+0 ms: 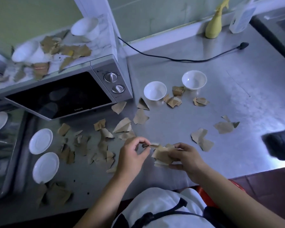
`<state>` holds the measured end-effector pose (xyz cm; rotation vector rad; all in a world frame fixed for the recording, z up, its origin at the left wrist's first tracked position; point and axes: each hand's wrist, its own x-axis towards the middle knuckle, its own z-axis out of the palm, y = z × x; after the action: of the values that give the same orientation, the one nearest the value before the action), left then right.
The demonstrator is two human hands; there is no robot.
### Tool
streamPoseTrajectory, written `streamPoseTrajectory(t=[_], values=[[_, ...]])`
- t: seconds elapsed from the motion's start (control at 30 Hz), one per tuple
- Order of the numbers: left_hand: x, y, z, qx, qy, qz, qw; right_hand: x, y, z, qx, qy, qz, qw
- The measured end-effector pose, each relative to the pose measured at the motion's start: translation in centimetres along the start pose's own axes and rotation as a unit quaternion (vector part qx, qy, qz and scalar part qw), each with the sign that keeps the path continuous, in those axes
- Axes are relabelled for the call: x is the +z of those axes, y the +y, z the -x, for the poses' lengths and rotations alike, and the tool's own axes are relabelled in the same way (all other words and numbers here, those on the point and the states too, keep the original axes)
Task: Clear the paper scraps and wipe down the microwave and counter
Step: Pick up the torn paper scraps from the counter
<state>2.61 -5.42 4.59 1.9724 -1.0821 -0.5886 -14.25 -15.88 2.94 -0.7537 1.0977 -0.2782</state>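
Brown paper sliver (153, 145) pinched in my left hand (132, 155), long axis 9-to-3, free end just beside the wad of scraps (161, 155) my right hand (186, 157) grips at 3 o'clock; nearest loose scraps (106, 133) lie toward 9, left hand closer.

The scene is dim and has a cold blue-grey tint; soft light gives the counter (237, 89) a pale sheen toward the upper right, and shadows are weak. The left side is smeared by blur, mostly the white cups (25, 51) on the microwave (59, 94), and also the dark cloth (280, 145) at the right edge. The wide lens bends straight lines near the borders.
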Motion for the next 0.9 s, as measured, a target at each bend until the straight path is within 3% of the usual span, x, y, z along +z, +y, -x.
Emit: streamPoseTrajectory(t=[0.17,0.4,0.63,0.77,0.9], values=[[-0.5,0.2,0.7,0.109,0.016,-0.065,0.992,1.5,-0.6,-0.5,0.002,-0.066,-0.006,0.998],[-1.3,-0.5,0.7,0.115,0.008,-0.071,0.991,1.7,-1.4,-0.8,0.014,-0.115,-0.041,0.992],[-1.5,-0.8,0.4,0.128,-0.037,-0.065,0.989,2.1,-1.4,-0.3,0.015,-0.127,-0.052,0.99],[-1.3,-1.3,0.5,0.11,-0.079,-0.075,0.988,1.8,-0.9,0.0,0.007,-0.105,-0.056,0.993],[-1.0,-1.3,0.4,0.143,-0.114,-0.09,0.979,1.5,-0.3,0.5,-0.004,-0.076,-0.047,0.996]])
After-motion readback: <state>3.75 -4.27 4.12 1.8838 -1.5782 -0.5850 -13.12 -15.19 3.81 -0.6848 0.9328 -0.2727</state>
